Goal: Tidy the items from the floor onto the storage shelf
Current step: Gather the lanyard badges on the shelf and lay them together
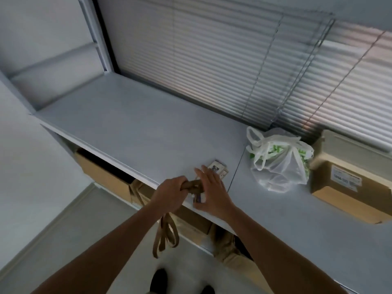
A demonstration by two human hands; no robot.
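Observation:
My left hand point(171, 193) is closed around a bunch of brown straps point(166, 236), whose loops hang down below the front edge of the grey shelf top point(127, 128). My right hand point(211, 190) rests beside it on the shelf edge, fingers spread over the upper end of the straps and a small white-and-purple item point(199, 198) that is mostly hidden. A small printed box point(218, 167) lies on the shelf just beyond my right fingertips.
A translucent plastic bag point(277, 160) with green-and-white contents sits right of the box. A cardboard box point(350, 187) under a beige container point(350, 149) stands at far right. Window blinds point(212, 60) rise behind the shelf. Cardboard boxes point(106, 177) fill the compartment below.

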